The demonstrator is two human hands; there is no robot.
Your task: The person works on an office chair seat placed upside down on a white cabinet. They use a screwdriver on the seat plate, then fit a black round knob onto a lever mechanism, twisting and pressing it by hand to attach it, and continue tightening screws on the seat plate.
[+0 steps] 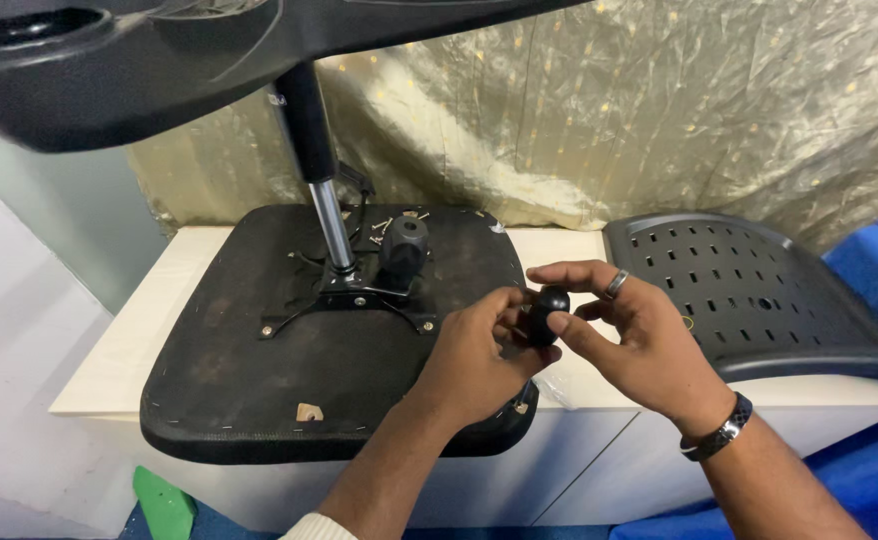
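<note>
Fingers of both hands closed on one small black knob (548,312), pinched from either side. Left hand (479,350) grips it from the near left, fingertips curled round it. Right hand (634,335) holds it from the right, thumb and forefinger on it; silver ring on one finger, dark band at the wrist.

Landmark: upturned black seat pan (259,370), lying on a white cabinet (599,430). The knob is held in the air just off the seat pan's right edge, above the cabinet top. A metal mounting plate (354,295) is at the seat pan's centre, with a gas-lift column (321,170) rising from it. A black cylinder part (402,245) stands just right of the column. Loose screws (379,230) along the seat pan's far edge. A perforated black backrest (749,290) lies right of the seat pan, beyond the hands. Gold cloth (609,110) hangs behind.
</note>
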